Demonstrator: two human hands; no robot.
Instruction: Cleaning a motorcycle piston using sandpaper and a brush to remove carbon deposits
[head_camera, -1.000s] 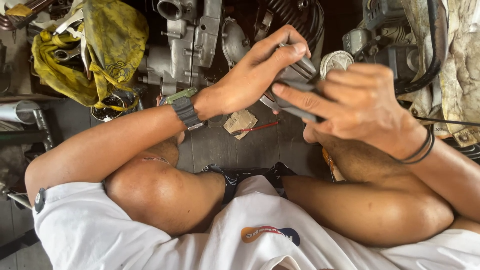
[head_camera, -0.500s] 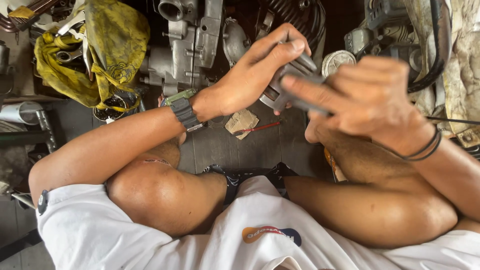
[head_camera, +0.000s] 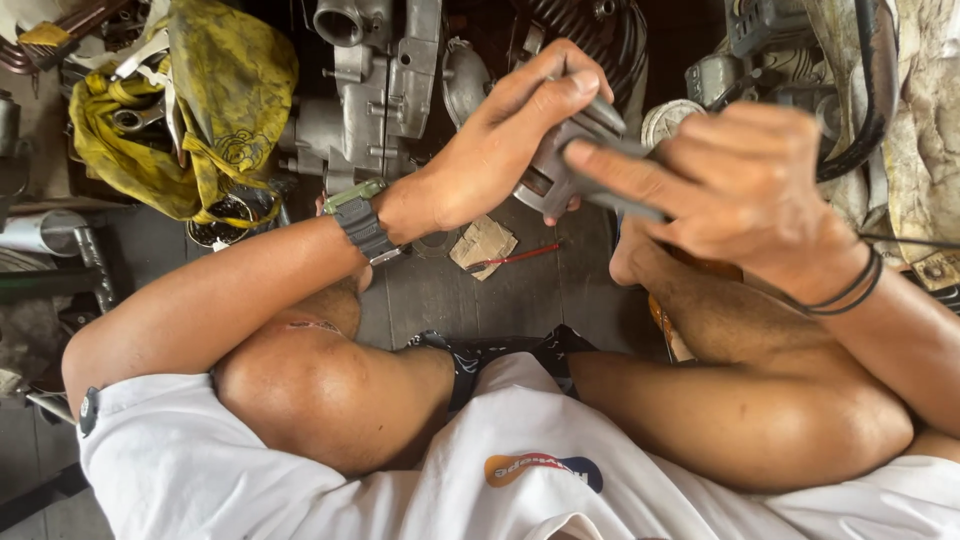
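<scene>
Both hands grip one small grey metal engine part (head_camera: 560, 175) above the knees: left hand (head_camera: 500, 150) wrapped round it, right hand (head_camera: 740, 185) pressing a dark slim tool (head_camera: 625, 205) against it; work looks midway, part unfinished.

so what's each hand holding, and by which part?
Both grip one grey metal part: left hand wraps its upper side, right hand its right end. Exact contact hidden by fingers.

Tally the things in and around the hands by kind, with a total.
Hands: 2 (left hand, right hand)
Grey metal part, held by both: 1
Yellow rag: 1
Engine casing: 1
Red stick: 1
Cardboard scrap: 1
Total: 7
</scene>
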